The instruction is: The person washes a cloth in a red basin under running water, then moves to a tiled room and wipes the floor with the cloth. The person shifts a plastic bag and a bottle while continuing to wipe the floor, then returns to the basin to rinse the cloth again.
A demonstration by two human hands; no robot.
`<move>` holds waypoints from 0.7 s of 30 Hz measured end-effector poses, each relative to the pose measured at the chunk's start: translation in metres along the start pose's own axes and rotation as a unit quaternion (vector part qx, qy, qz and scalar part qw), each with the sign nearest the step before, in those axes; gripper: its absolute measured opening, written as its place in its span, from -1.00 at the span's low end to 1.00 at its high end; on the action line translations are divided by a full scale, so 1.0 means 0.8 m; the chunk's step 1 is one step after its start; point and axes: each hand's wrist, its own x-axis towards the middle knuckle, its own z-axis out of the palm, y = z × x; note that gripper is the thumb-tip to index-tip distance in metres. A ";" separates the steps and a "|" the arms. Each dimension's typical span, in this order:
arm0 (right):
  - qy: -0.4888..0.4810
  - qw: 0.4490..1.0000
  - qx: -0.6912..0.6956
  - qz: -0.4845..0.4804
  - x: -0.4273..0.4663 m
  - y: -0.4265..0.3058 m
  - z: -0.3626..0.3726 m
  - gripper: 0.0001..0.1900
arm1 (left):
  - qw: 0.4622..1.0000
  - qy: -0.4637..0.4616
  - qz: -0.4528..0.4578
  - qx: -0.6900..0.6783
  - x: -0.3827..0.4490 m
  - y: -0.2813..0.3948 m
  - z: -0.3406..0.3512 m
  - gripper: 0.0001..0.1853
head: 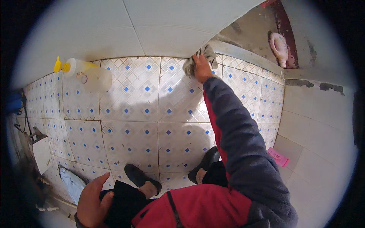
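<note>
A crumpled grey cloth [189,67] lies under my right hand [203,69], pressed where the white wall's corner meets the patterned tile floor [131,99]. My right arm reaches far forward in a dark grey and red sleeve. Low at the left, my left hand [95,199] hangs in the air beside my knee, fingers apart and holding nothing. A translucent plastic bottle [97,79] with a yellow pump top stands near the wall at the left.
A pink bottle [279,48] lies on the ledge at the upper right, and a pink tube [278,157] is by the right wall. A pale plastic bag [72,183] and a white board [42,154] are at the lower left. My dark shoes are on the tiles.
</note>
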 end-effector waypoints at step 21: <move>0.122 0.919 -0.154 0.343 -0.080 0.162 -0.073 -0.34 | 0.999 -0.018 -0.033 0.022 0.012 0.000 0.000 -0.41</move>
